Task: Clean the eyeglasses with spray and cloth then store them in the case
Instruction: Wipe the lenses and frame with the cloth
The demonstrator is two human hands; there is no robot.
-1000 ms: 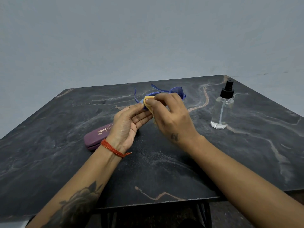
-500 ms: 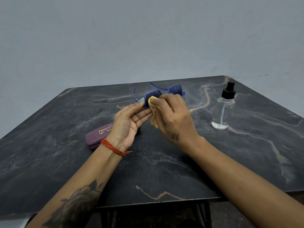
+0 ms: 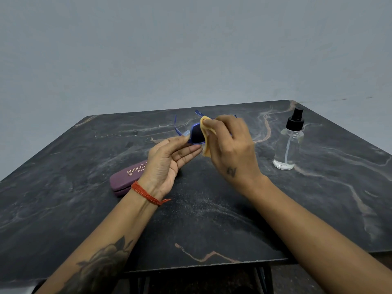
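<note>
While both hands work above the table: the eyeglasses (image 3: 196, 134) are held up off the dark marble table (image 3: 84, 209), between the two hands.
Left hand (image 3: 167, 164): palm up, thumb and fingertips pinching the left end of the blue frame; a red thread is tied round the wrist.
Right hand (image 3: 229, 145): fingers curled round the yellow cloth (image 3: 205, 132), pinching it onto the frame at the inner edge of the dark lens nearest the left hand.
Eyeglasses: temple arms unfolded, pointing away from the person; the second lens is hidden behind the right hand.
Cloth: folded over the frame, one end hanging below the right hand's fingers.
Case (image 3: 127, 179): purple, closed, flat on the table below and left of the pinch, partly behind the left wrist.
Spray bottle (image 3: 289, 143): clear with black pump, upright on the table, well right of the right hand.
</note>
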